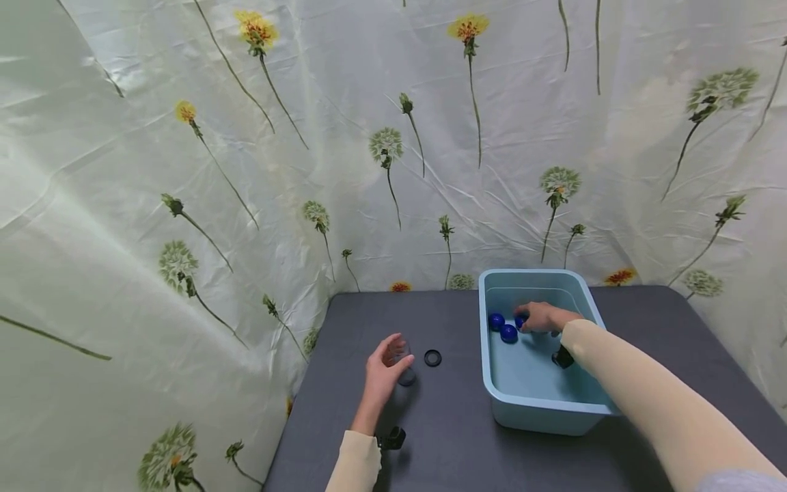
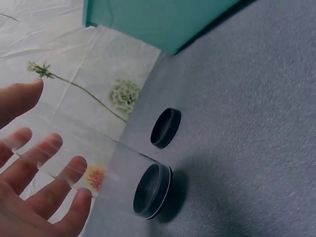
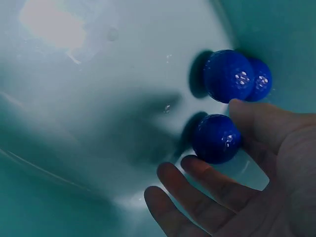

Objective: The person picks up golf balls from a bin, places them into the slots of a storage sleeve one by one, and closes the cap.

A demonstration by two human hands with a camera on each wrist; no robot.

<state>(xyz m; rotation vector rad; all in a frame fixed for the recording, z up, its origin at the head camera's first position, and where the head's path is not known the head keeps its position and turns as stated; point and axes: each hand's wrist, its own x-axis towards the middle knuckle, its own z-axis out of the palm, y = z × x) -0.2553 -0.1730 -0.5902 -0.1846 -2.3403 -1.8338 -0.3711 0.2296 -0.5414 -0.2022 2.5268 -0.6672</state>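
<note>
On the left, my left hand (image 1: 389,365) curls round a clear cylindrical container (image 1: 404,365), which stands upright on the table on a black base (image 2: 153,191). The thumb is on one side and the fingers on the other. A loose black ring-shaped lid (image 1: 433,358) lies to its right. My right hand (image 1: 542,318) reaches down inside a light blue bin (image 1: 516,403). Its thumb and loosely bent fingers spread around one dark blue ball (image 3: 216,139), with fingertips right at its surface. Beside that are two more blue balls (image 1: 508,333) on the bin floor.
A dark grey cloth (image 1: 455,444) covers the table under the bin and container. Behind and to the left hangs a pale curtain (image 1: 344,157) printed with dandelions. The bin's raised rim (image 1: 486,342) surrounds my right hand.
</note>
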